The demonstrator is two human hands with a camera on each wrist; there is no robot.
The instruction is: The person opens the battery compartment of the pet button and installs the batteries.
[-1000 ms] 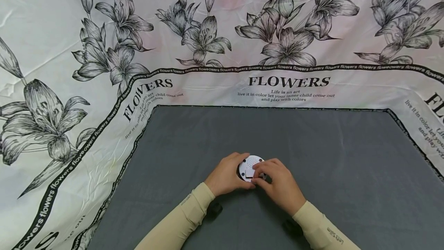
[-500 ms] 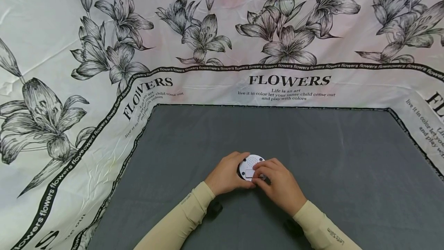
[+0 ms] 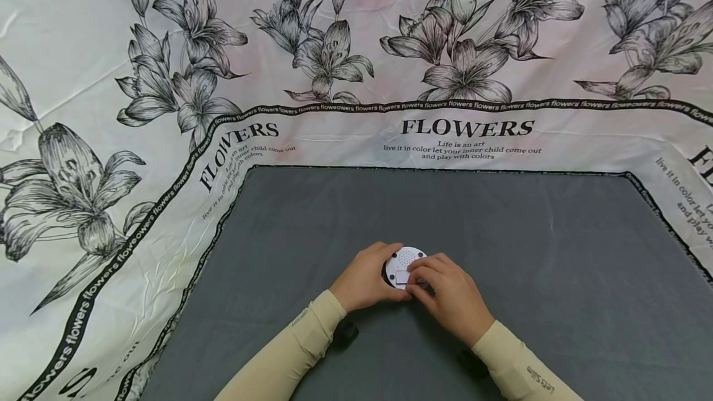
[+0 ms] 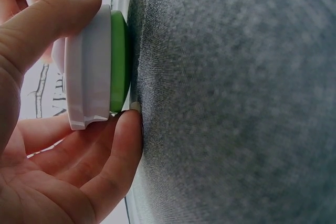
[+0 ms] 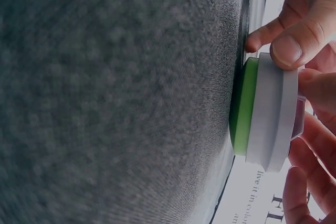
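Observation:
A round buzzer button [image 3: 409,258] lies face down, its white underside showing speaker holes and small dark feet. Its green top [image 5: 244,106] faces the grey cloth. My left hand [image 3: 370,277] grips the white rim, with the thumb on one side and fingers on the other, as the left wrist view shows. At the underside, my right hand [image 3: 451,293] pinches a small white battery cover [image 3: 401,277] between thumb and fingertips. Part of the cover is hidden behind those fingers. In the right wrist view the cover [image 5: 298,119] stands out from the base.
Grey cloth [image 3: 501,221] covers the middle of the table. Around it runs a white border [image 3: 334,141] printed with lilies and the word FLOWERS. Both forearms wear beige sleeves [image 3: 289,345], with dark shapes [image 3: 344,334] beneath the wrists.
A dark line under the battery cover's edge, seen a second ago, no longer shows; the cover looks flatter against the base. Both hands stay nearly in place.

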